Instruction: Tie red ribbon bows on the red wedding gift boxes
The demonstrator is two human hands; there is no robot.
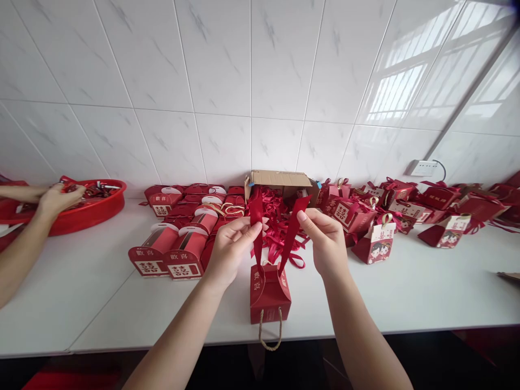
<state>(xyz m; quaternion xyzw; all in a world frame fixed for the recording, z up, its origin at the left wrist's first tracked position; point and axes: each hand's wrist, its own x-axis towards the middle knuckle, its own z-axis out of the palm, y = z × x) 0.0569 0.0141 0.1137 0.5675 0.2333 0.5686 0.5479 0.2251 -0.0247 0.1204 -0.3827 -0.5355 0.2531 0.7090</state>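
Observation:
A small red gift box (271,303) with white characters stands near the table's front edge, a twisted rope handle (271,346) hanging over its near side. Two ends of a red ribbon (289,238) rise from its top in a V. My left hand (233,246) pinches the left end between thumb and fingers. The right end is pinched the same way by my right hand (325,238). Both hands are raised above the box, one to each side. Where the ribbon passes at the box top is partly hidden by the flaps.
Behind the box, a cardboard carton (280,177) spills loose red ribbons (280,216). Rows of red boxes (184,252) stand at left, and ribboned boxes (376,241) crowd the right. Another person's hands (60,199) work over a red basin (91,219) at far left. A tiled wall (223,81) closes the back.

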